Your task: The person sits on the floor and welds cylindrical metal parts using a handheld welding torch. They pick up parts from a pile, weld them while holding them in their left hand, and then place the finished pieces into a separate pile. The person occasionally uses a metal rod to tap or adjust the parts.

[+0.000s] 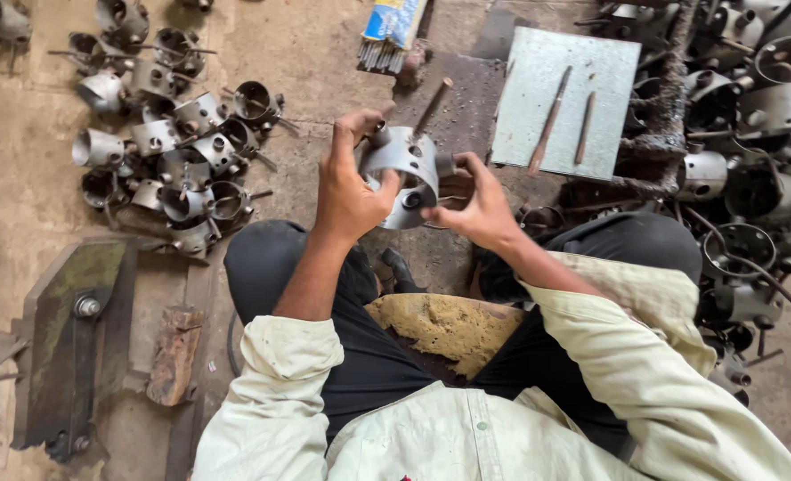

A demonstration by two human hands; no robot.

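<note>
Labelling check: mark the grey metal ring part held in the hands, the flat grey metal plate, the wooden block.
grey metal ring part (410, 160): head view, curved outer band.
flat grey metal plate (602, 71): head view, bare upper area.
wooden block (174, 354): head view, top face.

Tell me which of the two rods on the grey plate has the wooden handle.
The left, longer one: its lower half is a brown wooden handle. The shorter rod to its right on the grey metal plate looks plain along its whole length.

Concrete floor (324, 53): heap of metal rings (164, 151), grey plate (566, 100), wood block (174, 354), rod packet (392, 34).

metal-part heaps (168, 147) both sides, bare floor (324, 62) ahead
</note>
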